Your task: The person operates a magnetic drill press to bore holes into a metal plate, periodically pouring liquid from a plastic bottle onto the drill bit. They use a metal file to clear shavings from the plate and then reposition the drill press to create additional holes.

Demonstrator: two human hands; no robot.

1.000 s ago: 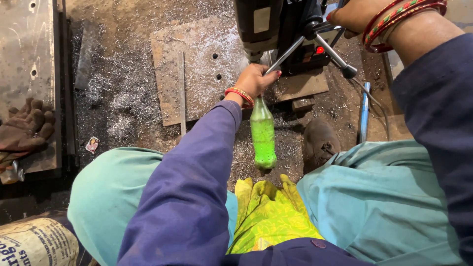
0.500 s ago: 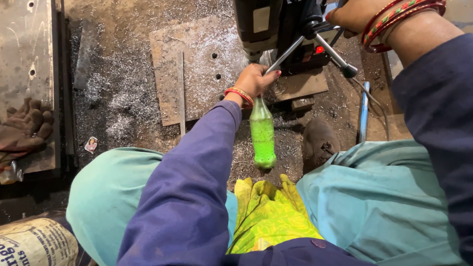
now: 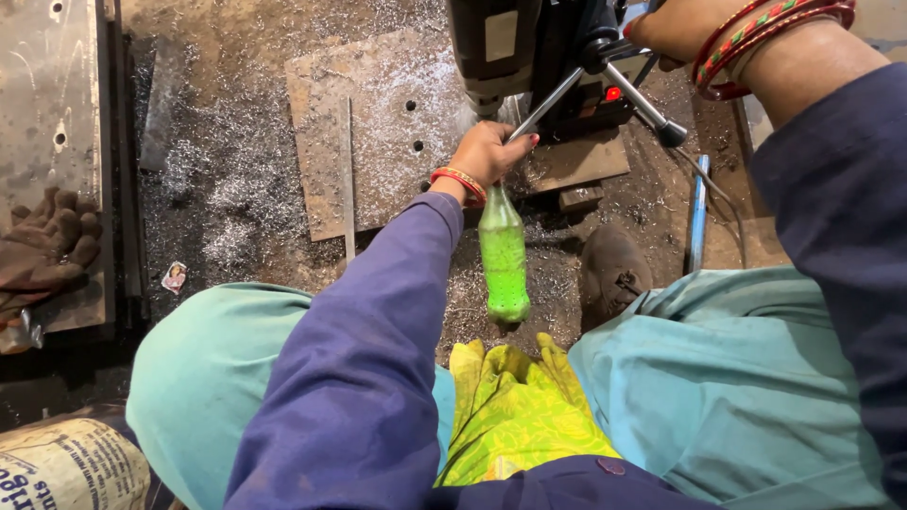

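gritty dark floor [image 3: 246,198] strewn with metal shavings [image 3: 227,179], steel plate [image 3: 378,123] lying flat.

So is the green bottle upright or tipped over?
Tipped: the left hand holds the green bottle by its neck, base swung toward the person.

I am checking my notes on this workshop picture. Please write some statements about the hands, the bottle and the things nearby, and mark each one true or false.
1. The left hand holds a green bottle by its neck end, with the base toward the person. True.
2. The right hand rests on the person's knee. False: it is up at the drill press handles.
3. The bottle holds a red liquid. False: the liquid is bright green.
4. Metal shavings lie around the perforated steel plate. True.
5. A worn glove lies at the left edge. True.
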